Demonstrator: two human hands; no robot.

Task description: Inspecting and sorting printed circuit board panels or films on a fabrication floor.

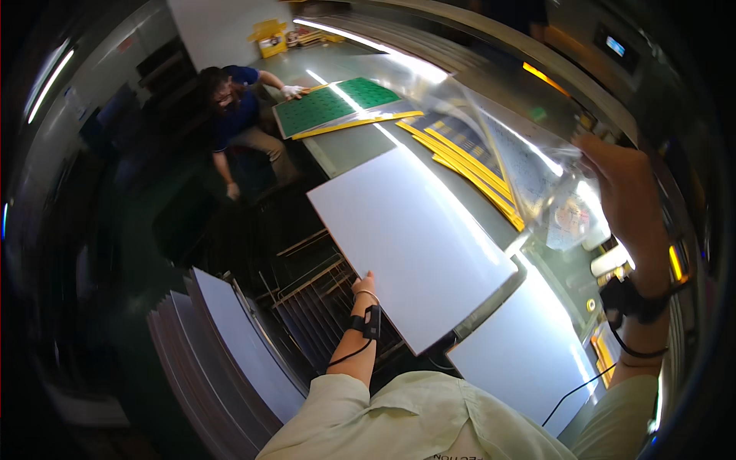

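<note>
Head view, bench: a long grey bench (pixel 360 146) is running from the far wall toward the person, carrying every sheet listed here.
Left hand: the left hand (pixel 365 285) is closing on the near left edge of a large white panel (pixel 410 241), fingers tucked under the edge, seemingly to steady it while it overhangs the bench edge.
White panel: lying flat across the near part of the bench, its lower left corner sticking out over a metal rack (pixel 322 307) below.
Right hand: the right hand (pixel 625 195) is raised above the bench's right side, pinching the upper edge of a clear plastic sheet (pixel 498 130); the exact finger grip is hidden behind the film.
Clear plastic sheet: hanging in the air, bowed and glaring, probably being kept high so that it clears the stacks beneath.
Yellow-edged boards (pixel 468 165): fanned in a stack at mid-bench, just beyond the white panel and under the film.
Second white sheet (pixel 529 353): lying at the near right corner, just beside the panel.
Green boards (pixel 337 103): lying at the far end, where another person's gloved hand (pixel 292 91) is resting on them.
Stacked pale sheets (pixel 230 360): leaning on edge off the bench, lower left.
</note>
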